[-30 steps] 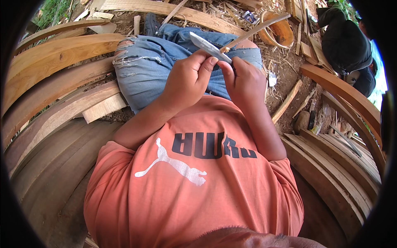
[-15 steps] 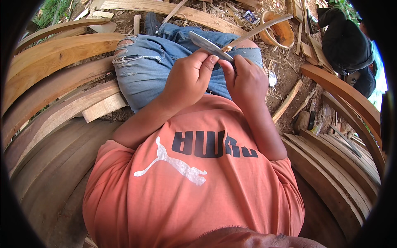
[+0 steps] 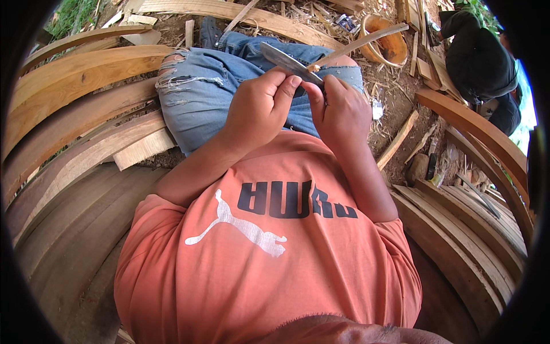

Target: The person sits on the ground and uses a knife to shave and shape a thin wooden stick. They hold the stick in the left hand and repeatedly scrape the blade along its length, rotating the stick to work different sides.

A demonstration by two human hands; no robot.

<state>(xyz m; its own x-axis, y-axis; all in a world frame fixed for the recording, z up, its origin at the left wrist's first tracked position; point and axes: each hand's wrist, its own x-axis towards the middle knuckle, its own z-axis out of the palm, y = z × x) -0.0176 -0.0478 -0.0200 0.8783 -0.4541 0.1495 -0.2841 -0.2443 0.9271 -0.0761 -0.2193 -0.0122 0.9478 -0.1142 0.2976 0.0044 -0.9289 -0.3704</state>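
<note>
My right hand is closed around the handle end of a knife, with its thumb near the base of the blade. The grey blade slants up to the left over my lap. Opposite it, my left hand is closed, its thumb pressed close to the blade. A thin wooden stick runs from the blade out to the upper right. A small pale curl of wood shows where blade and stick meet. The stick's near end passes out of sight behind the blade and my left fingers, which seem to grip it.
Curved planks are stacked at my left, and more boards lie at my right. An orange-brown hollow container stands beyond my right knee on dirt strewn with shavings. Another person in dark clothes is at the far right.
The stick's far end has shifted slightly to the right. The knife has moved a little up and to the left. My hands have barely moved.
</note>
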